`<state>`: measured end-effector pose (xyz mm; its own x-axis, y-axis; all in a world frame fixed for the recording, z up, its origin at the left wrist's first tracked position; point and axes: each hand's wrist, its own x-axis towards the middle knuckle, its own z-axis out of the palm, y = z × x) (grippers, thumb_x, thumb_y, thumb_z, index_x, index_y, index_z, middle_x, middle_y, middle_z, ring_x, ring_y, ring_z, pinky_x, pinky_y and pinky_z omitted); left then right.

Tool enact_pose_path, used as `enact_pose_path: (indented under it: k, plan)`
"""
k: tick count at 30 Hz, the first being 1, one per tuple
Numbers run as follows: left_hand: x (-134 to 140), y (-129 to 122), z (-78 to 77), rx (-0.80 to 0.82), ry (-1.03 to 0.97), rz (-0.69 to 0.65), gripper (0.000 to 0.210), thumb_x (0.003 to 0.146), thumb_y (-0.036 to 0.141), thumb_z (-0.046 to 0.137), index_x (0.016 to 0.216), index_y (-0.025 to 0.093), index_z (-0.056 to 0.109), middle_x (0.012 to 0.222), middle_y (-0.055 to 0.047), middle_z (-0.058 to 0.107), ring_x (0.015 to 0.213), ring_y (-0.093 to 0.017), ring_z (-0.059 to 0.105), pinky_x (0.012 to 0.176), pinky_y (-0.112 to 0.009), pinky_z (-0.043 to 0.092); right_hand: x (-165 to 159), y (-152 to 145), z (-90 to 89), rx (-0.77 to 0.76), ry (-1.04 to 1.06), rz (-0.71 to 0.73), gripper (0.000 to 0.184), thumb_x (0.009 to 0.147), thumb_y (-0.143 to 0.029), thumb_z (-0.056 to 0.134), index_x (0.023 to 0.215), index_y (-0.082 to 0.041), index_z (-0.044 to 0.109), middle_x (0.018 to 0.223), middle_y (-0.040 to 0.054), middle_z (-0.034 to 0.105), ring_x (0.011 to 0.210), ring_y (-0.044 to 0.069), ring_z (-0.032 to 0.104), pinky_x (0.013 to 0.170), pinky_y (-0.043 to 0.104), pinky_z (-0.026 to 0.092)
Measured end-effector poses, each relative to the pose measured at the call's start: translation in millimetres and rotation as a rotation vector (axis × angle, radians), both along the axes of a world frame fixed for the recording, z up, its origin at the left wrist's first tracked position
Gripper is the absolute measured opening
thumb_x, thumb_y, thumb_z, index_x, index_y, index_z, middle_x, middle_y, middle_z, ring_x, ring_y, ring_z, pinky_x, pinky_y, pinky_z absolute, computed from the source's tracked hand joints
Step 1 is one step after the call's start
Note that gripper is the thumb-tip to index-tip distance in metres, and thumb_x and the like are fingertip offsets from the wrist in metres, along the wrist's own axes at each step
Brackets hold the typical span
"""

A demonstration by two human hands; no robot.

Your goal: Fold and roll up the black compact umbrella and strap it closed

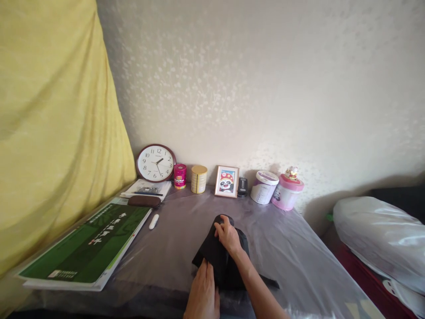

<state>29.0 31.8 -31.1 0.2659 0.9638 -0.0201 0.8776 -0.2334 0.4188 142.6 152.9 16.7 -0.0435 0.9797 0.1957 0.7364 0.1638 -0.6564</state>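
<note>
A black cloth item (207, 248) lies bunched and partly folded on the table in front of me, a narrow strap-like end sticking out at its lower right. Its exact kind is not clear. My right hand (228, 235) is on its upper part, fingers bent and gripping the fabric near the far edge. Closer to me, my left hand (203, 288) rests against the near left edge of the cloth, fingers stretched out side by side and the thumb apart. My right forearm covers part of the cloth.
Along the wall stand a clock (156, 163), a pink tin (179, 176), a yellow-lidded can (199, 179), a panda picture frame (227, 181) and two tubs (264, 188). Left are a green book (83, 243), a brown case (144, 201) and a white stick-like object (153, 221). A plastic bag (375, 230) lies right.
</note>
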Motion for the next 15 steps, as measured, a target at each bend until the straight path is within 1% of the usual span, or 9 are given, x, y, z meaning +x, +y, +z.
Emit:
enact_pose_path:
  k: [2,4,6,7,8,9,11,13,15]
  plan:
    - [-6,0,-18.7,0.107,-0.014,-0.02,0.064,0.072,0.011,0.04,0.133,-0.002,0.026,0.14,-0.023,0.032,0.13,-0.027,0.033,0.104,-0.038,0.036,-1,-6,-1.9,0.046,-0.036,0.041,0.04,0.087,-0.028,0.041,0.123,-0.01,0.039,0.068,-0.0004,0.07,0.071,0.017,0.066,0.064,0.025,0.042]
    - [-12,-1,-36.9,0.274,-0.033,-0.047,0.06,0.074,0.013,0.041,0.132,0.003,0.03,0.136,-0.021,0.04,0.125,-0.026,0.041,0.099,-0.036,0.042,-2,-10,-4.2,0.076,-0.048,0.087,0.038,0.087,-0.026,0.041,0.123,-0.012,0.04,0.072,-0.0007,0.071,0.078,0.017,0.066,0.067,0.025,0.042]
    - [-17,-2,-45.1,0.426,-0.028,-0.02,0.054,0.075,0.017,0.044,0.127,0.005,0.036,0.126,-0.02,0.051,0.114,-0.025,0.053,0.09,-0.034,0.049,-2,-14,-5.8,0.103,-0.051,0.126,0.036,0.086,-0.024,0.04,0.121,-0.016,0.041,0.076,-0.0012,0.071,0.081,0.016,0.065,0.07,0.025,0.043]
    - [-19,-3,-43.8,0.483,-0.011,0.001,0.051,0.076,0.018,0.046,0.125,0.008,0.038,0.122,-0.019,0.055,0.109,-0.025,0.056,0.087,-0.033,0.05,-1,-16,-6.0,0.119,-0.053,0.142,0.034,0.086,-0.023,0.04,0.12,-0.017,0.043,0.077,-0.0014,0.071,0.082,0.016,0.065,0.072,0.025,0.043]
    - [-19,-4,-38.9,0.536,0.01,0.022,0.048,0.075,0.019,0.047,0.122,0.01,0.042,0.118,-0.018,0.057,0.105,-0.025,0.058,0.085,-0.034,0.051,-1,-18,-5.8,0.134,-0.055,0.159,0.032,0.087,-0.022,0.04,0.118,-0.018,0.045,0.079,-0.0014,0.071,0.084,0.016,0.064,0.074,0.025,0.043]
    - [-17,-4,-31.3,0.56,0.027,0.045,0.044,0.075,0.018,0.047,0.119,0.013,0.045,0.118,-0.016,0.057,0.106,-0.025,0.058,0.086,-0.035,0.051,-1,-19,-5.4,0.149,-0.057,0.176,0.031,0.087,-0.021,0.04,0.116,-0.019,0.047,0.08,-0.0012,0.071,0.085,0.016,0.064,0.076,0.025,0.043]
    - [-12,-4,-13.3,0.576,0.043,-0.001,0.039,0.073,0.018,0.047,0.112,0.019,0.05,0.119,-0.012,0.056,0.106,-0.023,0.057,0.086,-0.036,0.051,0,-22,-3.9,0.177,-0.065,0.212,0.028,0.087,-0.02,0.041,0.113,-0.02,0.051,0.081,-0.0008,0.071,0.086,0.016,0.062,0.078,0.026,0.044]
    - [-6,-1,-0.8,0.593,0.061,-0.054,0.048,0.068,0.016,0.049,0.116,0.019,0.049,0.128,-0.013,0.05,0.112,-0.025,0.054,0.09,-0.039,0.049,1,-24,-3.0,0.204,-0.076,0.245,0.026,0.087,-0.02,0.041,0.109,-0.022,0.055,0.08,-0.0008,0.071,0.084,0.016,0.061,0.077,0.025,0.045]
    - [-1,3,0.0,0.567,0.088,-0.115,0.067,0.063,0.015,0.049,0.13,0.016,0.037,0.138,-0.014,0.04,0.123,-0.029,0.043,0.096,-0.044,0.044,3,-28,-3.6,0.244,-0.075,0.274,0.024,0.089,-0.023,0.042,0.105,-0.024,0.059,0.079,-0.0007,0.07,0.081,0.015,0.061,0.075,0.024,0.046]
